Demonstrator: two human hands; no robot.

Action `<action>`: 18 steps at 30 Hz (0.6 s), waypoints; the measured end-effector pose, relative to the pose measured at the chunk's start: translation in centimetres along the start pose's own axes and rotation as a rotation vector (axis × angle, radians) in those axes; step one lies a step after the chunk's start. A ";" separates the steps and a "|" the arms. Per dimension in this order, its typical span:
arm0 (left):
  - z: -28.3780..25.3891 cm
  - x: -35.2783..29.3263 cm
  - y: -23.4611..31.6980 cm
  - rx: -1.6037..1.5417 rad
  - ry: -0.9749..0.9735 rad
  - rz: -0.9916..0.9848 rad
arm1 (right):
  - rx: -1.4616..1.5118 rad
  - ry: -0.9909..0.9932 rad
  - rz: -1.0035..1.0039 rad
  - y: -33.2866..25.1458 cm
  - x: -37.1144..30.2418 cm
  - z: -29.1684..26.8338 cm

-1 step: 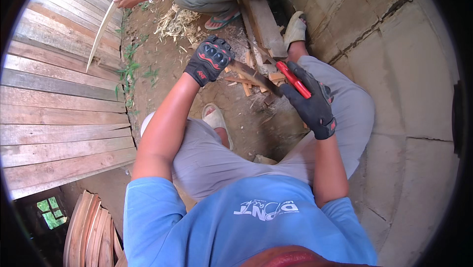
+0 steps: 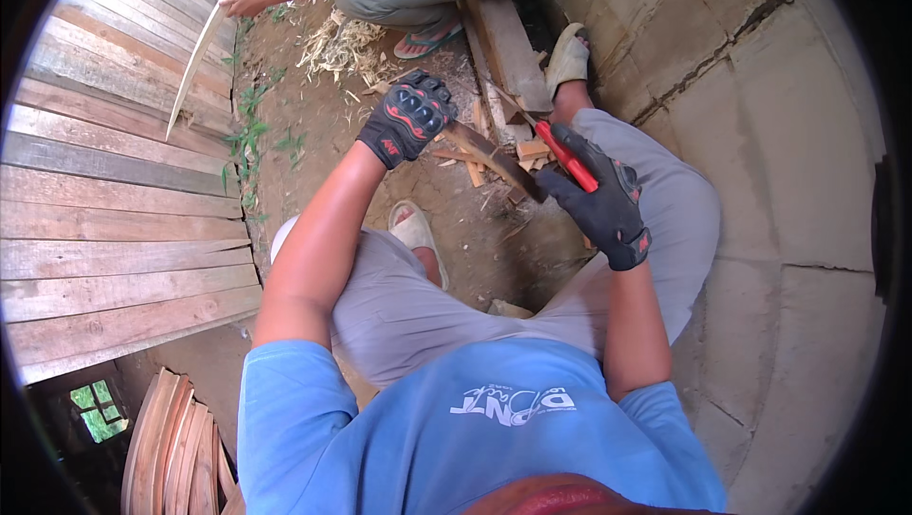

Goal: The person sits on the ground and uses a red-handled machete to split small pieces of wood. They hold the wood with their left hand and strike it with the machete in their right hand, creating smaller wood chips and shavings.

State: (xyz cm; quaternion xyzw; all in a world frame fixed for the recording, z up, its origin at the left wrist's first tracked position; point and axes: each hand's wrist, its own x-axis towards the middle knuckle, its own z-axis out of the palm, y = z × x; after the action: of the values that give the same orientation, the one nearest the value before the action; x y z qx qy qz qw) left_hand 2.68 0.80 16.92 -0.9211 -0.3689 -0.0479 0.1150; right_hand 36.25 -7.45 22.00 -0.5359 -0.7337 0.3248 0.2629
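My left hand (image 2: pixel 411 118), in a black glove with red trim, is closed around a short brown strip of wood (image 2: pixel 498 162). The strip slants down to the right, and its darker far end lies by the fingertips of my right hand (image 2: pixel 608 194). That hand wears a matching glove and grips a tool with a bright red handle (image 2: pixel 574 163). From the handle a slim blade points up and left, over the wood scraps; its exact kind is unclear. The glove hides part of the handle, and my left fist covers the strip's upper end.
A thick timber beam (image 2: pixel 508 54) lies ahead, with wood scraps (image 2: pixel 475 171) and pale shavings (image 2: pixel 337 47) around it. Another person crouches beyond, a hand (image 2: pixel 245 3) on a long curved strip (image 2: pixel 204 49). A plank wall (image 2: pixel 123 192) stands left, a block wall (image 2: pixel 760 154) right.
My left hand and the wood strip have shifted slightly right. The red-handled tool has tilted a little, and my right fingertips have moved slightly off the strip's end.
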 end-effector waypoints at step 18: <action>-9.4 6.7 6.8 0.057 0.658 -0.247 | 0.278 -0.116 0.174 3.4 0.0 5.0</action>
State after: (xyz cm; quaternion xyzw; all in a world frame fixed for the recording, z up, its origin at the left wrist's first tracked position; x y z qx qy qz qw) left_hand 12.20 -1.76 25.99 -0.8010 -0.4220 -0.3455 0.2468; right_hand 34.72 -7.67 16.17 -0.5362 -0.6465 0.4750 0.2626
